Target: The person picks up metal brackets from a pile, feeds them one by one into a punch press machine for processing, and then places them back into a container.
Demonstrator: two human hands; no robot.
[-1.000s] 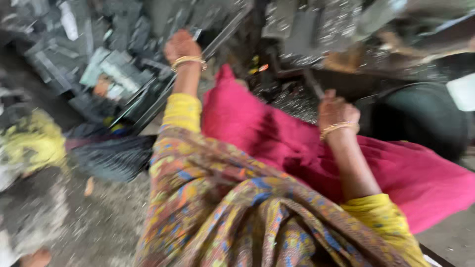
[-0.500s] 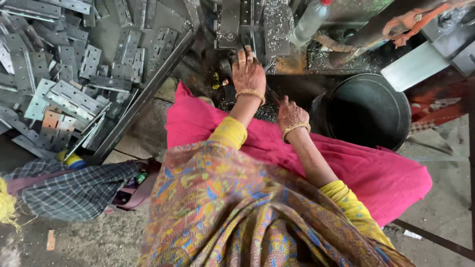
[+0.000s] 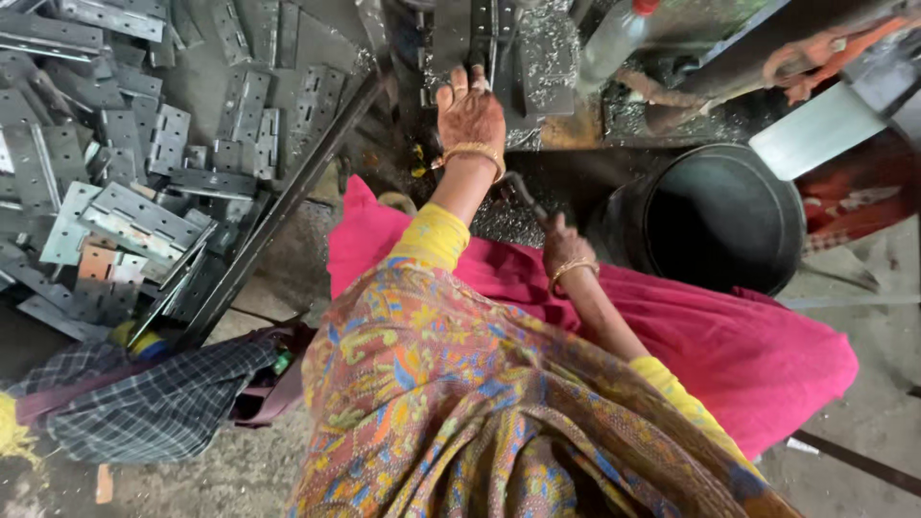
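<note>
My left hand (image 3: 470, 115) reaches forward onto the bed of a grey machine (image 3: 537, 58) strewn with metal shavings. Its fingers lie over a narrow metal hinge plate (image 3: 482, 34) and hold it there. My right hand (image 3: 564, 246) is lower and closer to my body, closed around a dark metal lever handle (image 3: 523, 195) that slants up toward the machine. Both wrists wear gold bangles. Pink cloth (image 3: 767, 355) and a patterned shawl (image 3: 460, 422) cover my lap.
A pile of grey hinge plates (image 3: 134, 211) fills the left side, bordered by a long dark angle bar (image 3: 278, 211). A black round bucket (image 3: 720, 216) stands right of the machine. A plastic bottle (image 3: 614, 38) stands behind it. A checked cloth bag (image 3: 153, 403) lies lower left.
My left hand has moved from the hinge pile on the left across to the machine bed. My right hand has closed on the lever handle.
</note>
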